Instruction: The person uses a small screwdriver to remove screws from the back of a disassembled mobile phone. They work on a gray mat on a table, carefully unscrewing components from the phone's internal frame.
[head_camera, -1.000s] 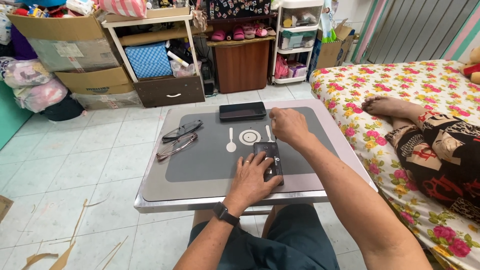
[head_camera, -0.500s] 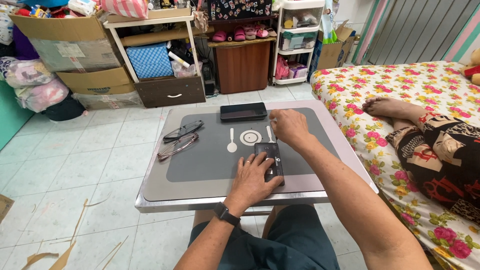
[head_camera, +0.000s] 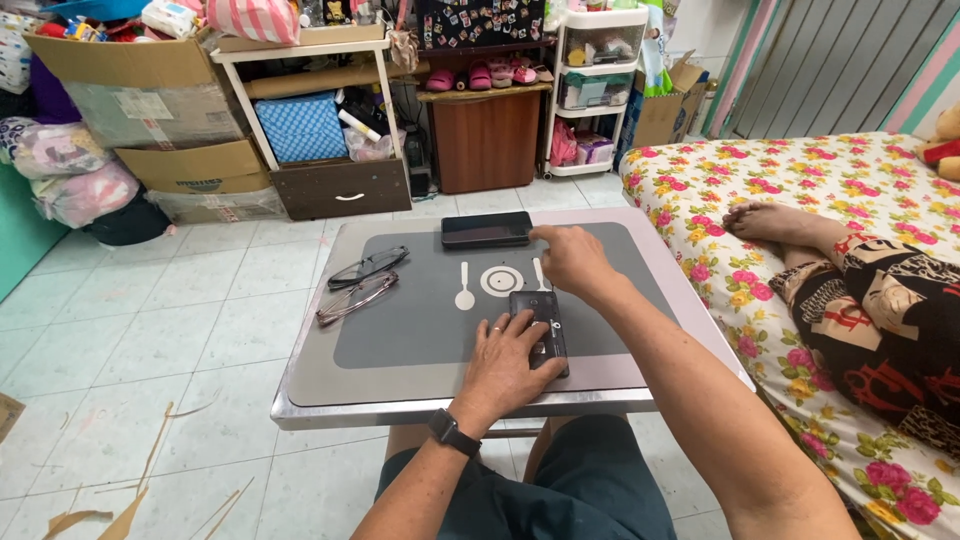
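Black, flat and rectangular, a small phone (head_camera: 541, 325) is pressed down by the left hand (head_camera: 508, 362), fingers spread flat, near the grey table's (head_camera: 320, 385) near edge. The right hand (head_camera: 566, 258), loosely curled, holds nothing; a larger dark phone (head_camera: 487, 229) lies just beyond.

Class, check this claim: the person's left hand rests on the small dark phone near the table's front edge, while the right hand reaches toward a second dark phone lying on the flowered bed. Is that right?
One detail is wrong. The head view shows the second dark phone lying at the far edge of the grey table, not on the bed. The rest holds: the left hand rests on the small dark phone, and the right hand reaches toward the second.
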